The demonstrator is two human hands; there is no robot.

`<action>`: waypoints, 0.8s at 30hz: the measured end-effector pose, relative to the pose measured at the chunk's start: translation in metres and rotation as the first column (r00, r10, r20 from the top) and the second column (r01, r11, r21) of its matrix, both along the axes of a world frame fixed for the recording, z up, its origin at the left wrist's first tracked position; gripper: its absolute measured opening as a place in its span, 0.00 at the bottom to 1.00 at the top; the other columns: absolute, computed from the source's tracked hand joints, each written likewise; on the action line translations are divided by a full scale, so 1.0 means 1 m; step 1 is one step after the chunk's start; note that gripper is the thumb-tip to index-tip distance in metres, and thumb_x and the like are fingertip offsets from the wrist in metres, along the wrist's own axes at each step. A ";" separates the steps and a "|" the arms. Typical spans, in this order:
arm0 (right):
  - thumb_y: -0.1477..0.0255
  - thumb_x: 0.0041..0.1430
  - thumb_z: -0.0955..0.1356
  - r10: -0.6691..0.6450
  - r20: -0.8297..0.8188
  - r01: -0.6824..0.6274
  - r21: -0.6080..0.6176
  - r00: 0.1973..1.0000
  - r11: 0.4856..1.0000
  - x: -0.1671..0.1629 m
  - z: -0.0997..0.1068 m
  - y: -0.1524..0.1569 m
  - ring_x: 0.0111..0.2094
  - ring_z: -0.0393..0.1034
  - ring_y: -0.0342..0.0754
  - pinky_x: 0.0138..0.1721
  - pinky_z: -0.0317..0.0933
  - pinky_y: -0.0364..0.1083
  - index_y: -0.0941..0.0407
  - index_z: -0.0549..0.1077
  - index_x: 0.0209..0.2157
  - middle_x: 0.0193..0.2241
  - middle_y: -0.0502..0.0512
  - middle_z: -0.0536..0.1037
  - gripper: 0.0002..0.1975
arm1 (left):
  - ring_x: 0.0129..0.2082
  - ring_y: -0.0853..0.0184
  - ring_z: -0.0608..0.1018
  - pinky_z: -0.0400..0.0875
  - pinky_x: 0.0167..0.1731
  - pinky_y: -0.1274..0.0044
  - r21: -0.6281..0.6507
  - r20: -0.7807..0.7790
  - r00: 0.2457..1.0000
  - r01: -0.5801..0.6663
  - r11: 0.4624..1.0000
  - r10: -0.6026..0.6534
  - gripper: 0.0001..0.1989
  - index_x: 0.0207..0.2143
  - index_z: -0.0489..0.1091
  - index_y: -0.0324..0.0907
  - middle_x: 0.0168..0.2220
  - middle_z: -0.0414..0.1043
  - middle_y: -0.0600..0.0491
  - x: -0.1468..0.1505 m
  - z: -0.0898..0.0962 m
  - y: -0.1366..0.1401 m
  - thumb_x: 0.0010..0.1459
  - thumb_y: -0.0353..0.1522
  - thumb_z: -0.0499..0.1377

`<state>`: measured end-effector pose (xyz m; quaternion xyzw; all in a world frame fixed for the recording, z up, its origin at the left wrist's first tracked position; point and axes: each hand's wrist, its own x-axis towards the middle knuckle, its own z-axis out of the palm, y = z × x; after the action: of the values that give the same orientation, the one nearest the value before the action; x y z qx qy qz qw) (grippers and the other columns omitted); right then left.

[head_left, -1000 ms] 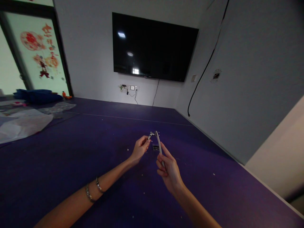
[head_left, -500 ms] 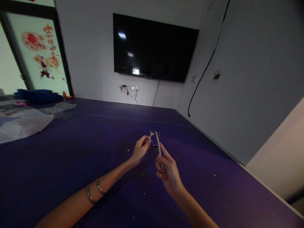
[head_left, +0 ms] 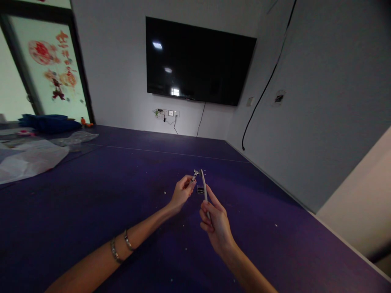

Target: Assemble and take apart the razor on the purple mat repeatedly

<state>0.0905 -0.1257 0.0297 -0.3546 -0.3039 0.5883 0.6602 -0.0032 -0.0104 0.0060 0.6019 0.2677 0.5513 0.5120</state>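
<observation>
My left hand point(head_left: 182, 193) is closed around the handle of a small silver razor point(head_left: 195, 175), its T-shaped head pointing up and to the right. In my right hand point(head_left: 216, 217) is a pale, slim toothbrush point(head_left: 204, 185), held nearly upright with the forefinger along its handle. The toothbrush's head is right beside the razor head; whether they touch I cannot tell. Between and beyond the hands, a small dark piece in a clear casing point(head_left: 200, 190) lies on the purple surface point(head_left: 146, 244); its kind is too small to make out.
Small white bits are scattered around the hands. Clear and white plastic bags point(head_left: 33, 160) and a dark blue cloth bundle point(head_left: 50, 123) lie at the left. A television point(head_left: 198, 61) hangs on the far wall, and a black cable point(head_left: 259, 97) dangles along the right wall.
The razor and the toothbrush's tip have shifted very slightly to the right. Both hands keep their grips, and the dark piece stays where it was.
</observation>
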 end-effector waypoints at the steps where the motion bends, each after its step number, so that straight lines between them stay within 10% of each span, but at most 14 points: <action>1: 0.73 0.46 0.68 -0.001 0.003 0.001 0.003 1.000 1.000 0.001 0.000 0.001 0.15 0.41 0.34 0.14 0.32 0.36 0.49 0.58 0.58 0.18 0.40 0.54 0.35 | 0.15 0.78 0.58 0.52 0.16 0.83 -0.004 0.001 1.000 0.006 1.000 -0.006 0.12 0.31 0.64 0.40 0.19 0.56 0.62 0.001 0.000 -0.001 0.50 0.39 0.58; 11: 0.72 0.47 0.68 0.056 0.026 -0.055 -0.019 0.998 0.998 -0.003 -0.005 -0.006 0.15 0.40 0.34 0.14 0.31 0.37 0.49 0.60 0.56 0.17 0.40 0.54 0.33 | 0.15 0.78 0.57 0.50 0.14 0.83 -0.042 0.057 0.998 -0.027 0.999 0.030 0.14 0.31 0.64 0.40 0.19 0.56 0.62 -0.005 0.003 0.009 0.49 0.41 0.59; 24: 0.60 0.53 0.66 -0.291 0.252 0.175 0.398 0.923 0.901 0.049 0.040 0.058 0.15 0.43 0.35 0.15 0.38 0.39 0.55 0.69 0.39 0.18 0.42 0.54 0.16 | 0.21 0.74 0.66 0.58 0.23 0.81 -0.094 -0.025 0.999 0.039 0.995 -0.042 0.20 0.40 0.68 0.39 0.23 0.64 0.57 -0.012 -0.003 0.024 0.53 0.45 0.53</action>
<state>0.1399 -0.0674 0.0702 -0.3452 -0.4617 0.3746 0.7261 -0.0150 0.0138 0.0032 0.5898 0.2878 0.5197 0.5470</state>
